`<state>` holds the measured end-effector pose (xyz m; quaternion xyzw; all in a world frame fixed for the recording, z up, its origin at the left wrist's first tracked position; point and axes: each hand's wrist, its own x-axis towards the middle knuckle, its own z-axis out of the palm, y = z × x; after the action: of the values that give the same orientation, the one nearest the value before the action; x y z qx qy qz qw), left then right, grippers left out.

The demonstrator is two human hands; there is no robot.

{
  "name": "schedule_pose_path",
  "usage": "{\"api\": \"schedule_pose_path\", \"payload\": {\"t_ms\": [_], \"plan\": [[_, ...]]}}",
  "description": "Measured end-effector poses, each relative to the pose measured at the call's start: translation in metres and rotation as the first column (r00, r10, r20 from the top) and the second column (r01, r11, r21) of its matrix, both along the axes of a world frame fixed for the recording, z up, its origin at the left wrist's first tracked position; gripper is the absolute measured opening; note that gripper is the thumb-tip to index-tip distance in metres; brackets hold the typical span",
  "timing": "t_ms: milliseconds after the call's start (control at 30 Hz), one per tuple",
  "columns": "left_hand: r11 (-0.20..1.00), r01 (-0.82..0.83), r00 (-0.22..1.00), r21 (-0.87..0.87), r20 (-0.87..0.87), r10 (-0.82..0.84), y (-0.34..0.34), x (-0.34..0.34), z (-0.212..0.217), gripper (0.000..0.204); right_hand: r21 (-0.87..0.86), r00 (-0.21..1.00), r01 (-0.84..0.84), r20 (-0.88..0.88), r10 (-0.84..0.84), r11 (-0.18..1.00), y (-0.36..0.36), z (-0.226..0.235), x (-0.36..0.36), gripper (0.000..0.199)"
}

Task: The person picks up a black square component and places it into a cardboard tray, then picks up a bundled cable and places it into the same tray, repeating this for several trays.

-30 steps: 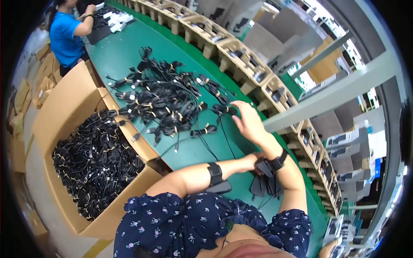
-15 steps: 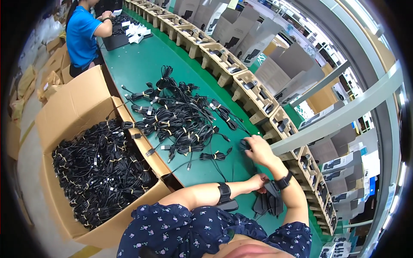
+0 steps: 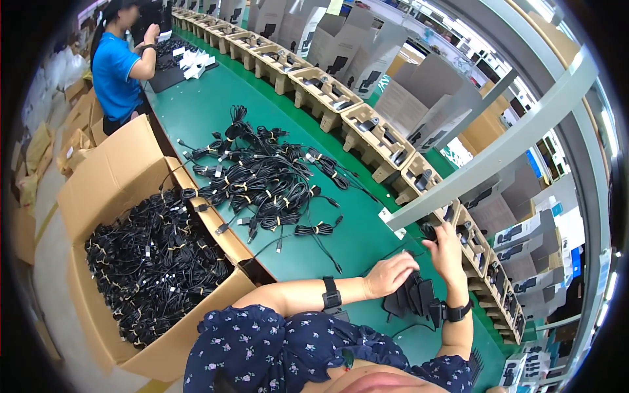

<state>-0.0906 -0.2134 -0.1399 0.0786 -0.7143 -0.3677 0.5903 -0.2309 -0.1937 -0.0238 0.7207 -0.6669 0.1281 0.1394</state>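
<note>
My left hand is over the green bench beside a cluster of flat black devices, its fingers bent together. Whatever they pinch is too small to make out; a thin dark cable shows near the fingertips. Farther right, my right hand is raised beside the row of trays, fingers curled on a small rounded black part. A heap of bundled black cables, tied with tan bands and showing light plugs, lies on the bench left of my hands. Each of my wrists wears a black strap.
An open cardboard box full of cable bundles stands at left. Moulded pulp trays holding black parts line the bench's far side. A pale metal bar slants above my right hand. A co-worker in blue works at the far end.
My right hand has moved right, toward the trays, with the black part. My left hand has risen slightly, above the black devices. The view has shifted a little; the co-worker's hands have moved.
</note>
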Motion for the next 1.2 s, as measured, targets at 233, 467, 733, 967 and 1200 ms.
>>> {"api": "schedule_pose_path", "payload": {"t_ms": [233, 467, 733, 967, 1200], "plan": [[0.965, -0.208, 0.929, -0.159, 0.278, 0.246, -0.019, 0.006, 0.013, 0.055, 0.142, 0.883, -0.026, 0.467, -0.043, 0.990, 0.056, -0.002, -0.020, 0.024], [0.487, 0.533, 0.683, 0.691, -0.012, -0.730, -0.016, -0.015, -0.012, 0.037, 0.006, 0.215, -0.032, 0.977, 0.001, 0.999, 0.070, -0.031, -0.001, 0.050], [-0.118, 0.418, 0.265, 0.900, -0.246, -0.932, -0.008, -0.003, -0.005, 0.039, -0.118, 0.973, -0.210, 0.068, 0.219, 0.971, 0.077, -0.021, 0.021, 0.061], [-0.089, 0.412, 0.096, 0.907, -0.141, -0.985, -0.010, 0.001, -0.002, 0.038, 0.199, 0.971, -0.233, 0.100, 0.216, 0.952, 0.100, -0.035, 0.031, 0.057], [0.244, 0.420, 0.419, 0.874, 0.051, -0.907, -0.016, -0.010, 0.001, 0.030, 0.029, 0.973, 0.047, 0.223, -0.052, 0.998, 0.115, -0.043, -0.021, 0.027]]}}
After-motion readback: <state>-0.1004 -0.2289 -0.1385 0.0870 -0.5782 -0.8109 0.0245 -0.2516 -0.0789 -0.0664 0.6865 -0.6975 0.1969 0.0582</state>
